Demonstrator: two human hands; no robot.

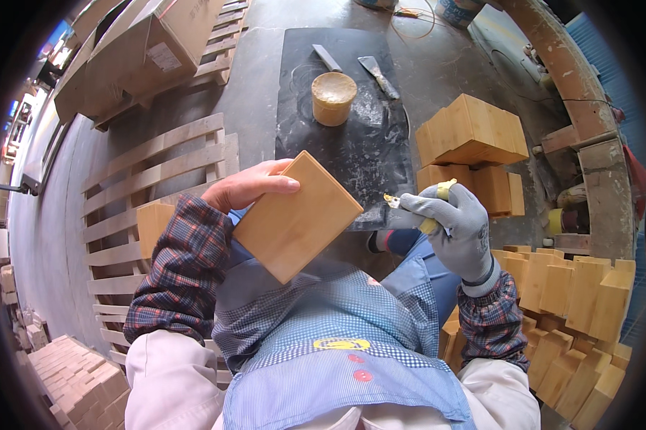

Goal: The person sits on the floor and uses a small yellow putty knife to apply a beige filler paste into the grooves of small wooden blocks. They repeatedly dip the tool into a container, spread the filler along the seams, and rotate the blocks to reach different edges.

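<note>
My bare left hand (247,185) grips a smooth wooden box or block (298,217) at its upper left side, thumb on the broad face. The piece is tilted above my lap. To its right, apart from it, my gloved right hand (452,226) is closed around a small tool (392,201) whose tip is smeared with pale paste; yellow tape wraps some glove fingers. The tool's handle is hidden in the glove. Beyond my hands a paste-covered tub (334,99) stands on a dark board (344,156), with a putty knife (378,77) and a flat metal strip (327,58) behind it.
Stacked wooden boxes (473,131) stand right of the board, with many more wooden pieces (575,301) at the lower right. Slatted pallets (156,166) lie on the left, one holding a wooden piece (153,228). A large cardboard box (134,64) is at the upper left.
</note>
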